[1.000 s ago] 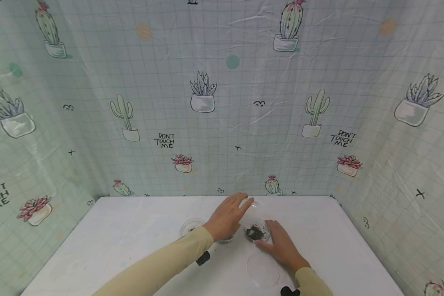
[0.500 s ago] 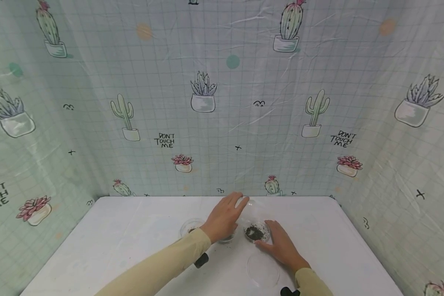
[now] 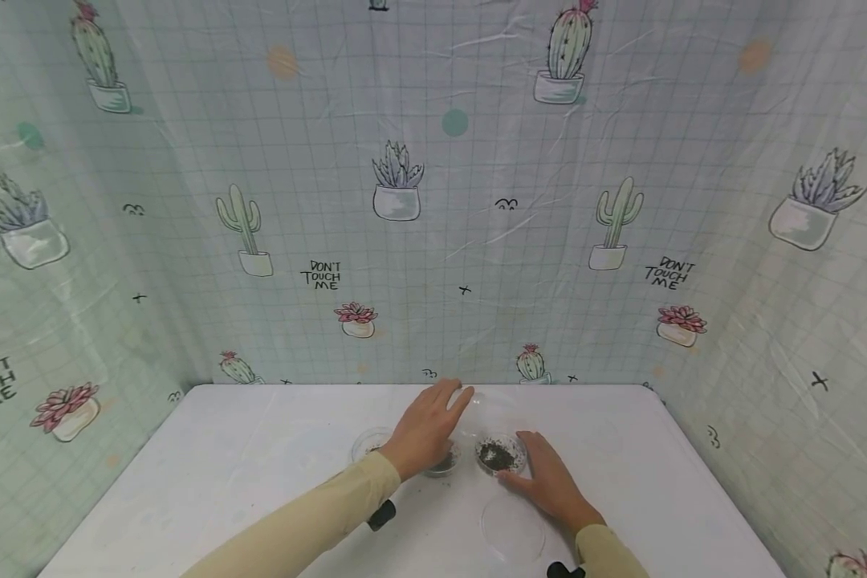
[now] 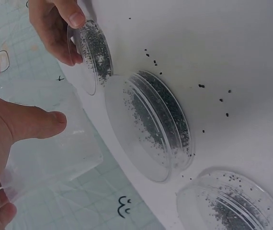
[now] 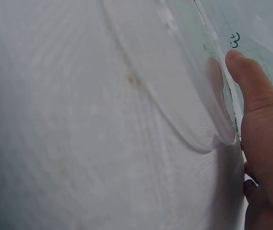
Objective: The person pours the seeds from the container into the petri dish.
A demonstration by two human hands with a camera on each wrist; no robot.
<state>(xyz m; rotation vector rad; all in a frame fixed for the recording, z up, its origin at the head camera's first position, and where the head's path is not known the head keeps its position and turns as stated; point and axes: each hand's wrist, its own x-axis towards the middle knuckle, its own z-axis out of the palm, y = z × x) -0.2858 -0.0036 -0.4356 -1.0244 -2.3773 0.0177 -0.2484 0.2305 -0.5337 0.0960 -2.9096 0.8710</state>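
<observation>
My left hand [image 3: 425, 427] holds a clear plastic container [image 4: 74, 146] above the back of the table, its thumb on one side and fingertips on the far side. Beyond it, my right hand [image 3: 551, 480] grips the rim of a round petri dish [image 3: 498, 456] holding dark granules, thumb on the near edge and fingers behind. A second petri dish [image 4: 151, 120] with the same granules sits to the left, partly hidden by the left hand in the head view. Further left stands a third dish [image 4: 232, 206], mostly covered by the left wrist from above.
A clear round lid [image 3: 513, 528] lies in front of the right-hand dish, near the right wrist. Loose dark granules [image 4: 201, 86] are scattered on the white table [image 3: 260, 449]. A cactus-print curtain [image 3: 433, 241] encloses the back and sides.
My left hand has shifted left with the clear container, moving away from the right-hand dish and uncovering more of the middle dish. The right hand and its dish have stayed in place.
</observation>
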